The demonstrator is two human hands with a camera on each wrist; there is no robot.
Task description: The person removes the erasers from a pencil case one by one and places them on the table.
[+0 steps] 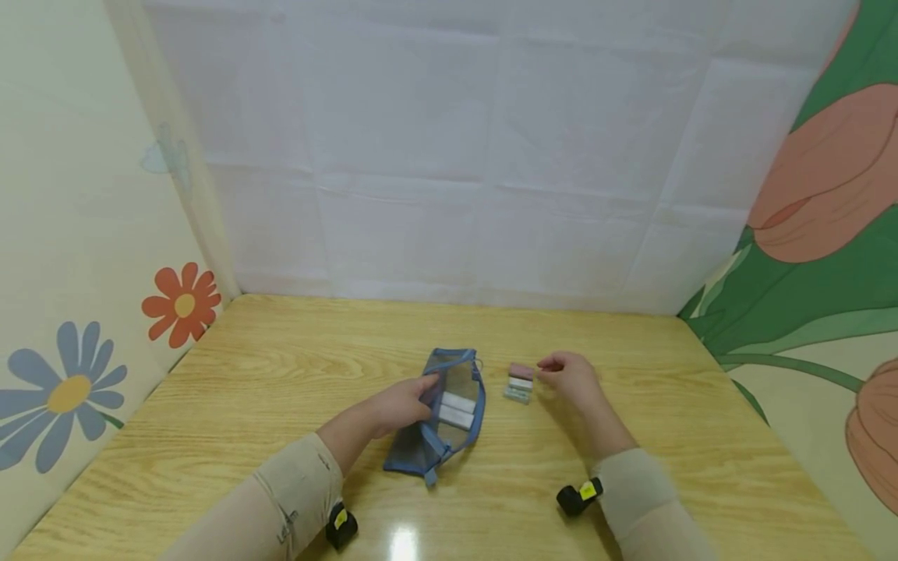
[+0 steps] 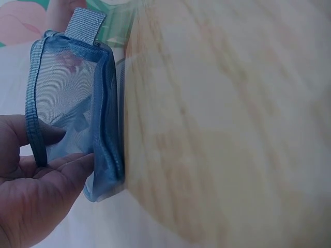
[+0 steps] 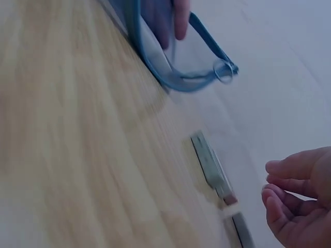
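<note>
A blue mesh zip pouch (image 1: 410, 452) lies tilted on the table, its mouth open toward the right. Two whitish blocks (image 1: 456, 411) show inside it. My left hand (image 1: 401, 407) grips the pouch's near side, thumb and fingers on either side of the blue-trimmed mesh (image 2: 67, 82). To the right of the pouch sit three small bars in a row: a pink bar (image 1: 521, 371), a white bar (image 1: 521, 384) and a green bar (image 1: 517, 395). Just right of the pink bar hovers my right hand (image 1: 571, 379), fingers loosely bent and thumb near the fingertips, with nothing seen between them.
The wooden table (image 1: 295, 343) runs back to a creased white sheet (image 1: 400, 156). Flower-painted walls (image 1: 42, 234) stand at both sides. A small metal ring (image 3: 223, 72) hangs at the pouch's zip end.
</note>
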